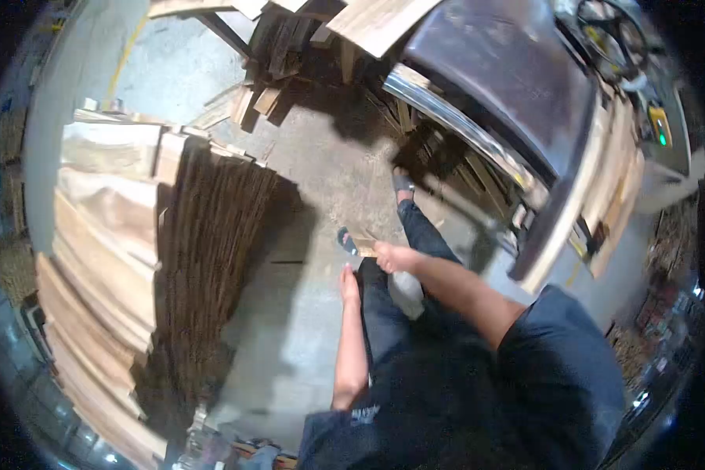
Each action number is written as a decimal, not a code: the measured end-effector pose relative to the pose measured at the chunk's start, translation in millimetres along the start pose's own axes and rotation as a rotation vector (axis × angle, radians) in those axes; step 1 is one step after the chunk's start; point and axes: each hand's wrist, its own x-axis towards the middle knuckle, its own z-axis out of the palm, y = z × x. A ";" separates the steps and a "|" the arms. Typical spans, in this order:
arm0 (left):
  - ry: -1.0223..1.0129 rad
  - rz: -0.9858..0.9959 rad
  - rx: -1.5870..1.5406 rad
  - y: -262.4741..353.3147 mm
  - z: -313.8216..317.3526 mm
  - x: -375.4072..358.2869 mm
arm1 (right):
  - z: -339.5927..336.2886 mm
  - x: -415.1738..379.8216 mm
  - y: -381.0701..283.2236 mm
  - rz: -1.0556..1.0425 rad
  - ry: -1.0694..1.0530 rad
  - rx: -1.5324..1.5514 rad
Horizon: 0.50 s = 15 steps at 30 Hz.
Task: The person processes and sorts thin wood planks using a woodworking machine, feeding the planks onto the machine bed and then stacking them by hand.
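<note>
My right hand is closed on a short piece of wood that juts out to the left, over my sandalled foot. Just below and left of it is my left hand, fingers stretched out and nothing visible in it. Something pale and soft-looking shows under my right wrist, against my dark trousers; I cannot make out what it is. The hands are slightly blurred.
A tall stack of boards stands to the left. On the right is a machine with a dark, smooth top, long boards along its side and a handwheel. Wood offcuts lie ahead on the concrete floor.
</note>
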 end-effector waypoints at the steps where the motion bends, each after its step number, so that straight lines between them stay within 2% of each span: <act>1: -0.015 -0.195 -0.148 54.1 18.7 -41.7 | 7.7 -27.5 0.5 0.131 -0.104 -0.076; 2: -0.001 -0.393 -0.292 124.8 41.9 -92.2 | 35.1 -76.3 -8.7 0.221 -0.050 -0.187; 3: -0.065 -0.367 -0.463 133.0 41.7 -95.7 | 62.9 -122.4 -7.0 0.318 0.004 -0.291; 4: -0.134 -0.354 -0.633 139.9 41.1 -98.2 | 77.9 -166.8 6.2 0.126 0.012 -0.446; 5: -0.134 -0.348 -0.615 162.7 51.0 -114.6 | 95.0 -213.9 10.0 0.070 0.121 -0.690; 7: -0.289 -0.390 -0.909 214.6 79.6 -162.2 | 89.6 -255.2 33.1 -0.227 0.279 -0.942; 8: -0.301 -0.384 -0.898 221.9 88.9 -170.2 | 74.4 -261.8 39.3 -0.338 0.249 -1.075; 9: -0.426 -0.306 -0.854 231.8 101.7 -174.7 | 62.0 -266.7 48.4 -0.505 0.297 -1.101; 10: -0.545 -0.229 -0.803 242.6 112.3 -180.7 | 62.2 -284.5 51.1 -0.542 0.345 -1.100; 11: -0.570 -0.216 -0.798 256.7 128.0 -184.4 | 61.4 -311.0 45.0 -0.582 0.405 -1.112; 12: -0.521 -0.054 -0.637 268.2 139.3 -190.7 | 58.9 -328.5 47.2 -0.740 0.412 -0.997; 13: -0.460 0.102 -0.470 279.6 147.4 -203.4 | 61.6 -348.6 44.1 -0.846 0.404 -1.018; 14: -0.482 0.191 -0.395 310.5 164.6 -236.9 | 52.9 -349.9 46.3 -0.854 0.363 -0.986; 15: -0.508 0.218 -0.380 326.7 182.8 -240.9 | 45.8 -349.9 47.0 -0.869 0.327 -0.951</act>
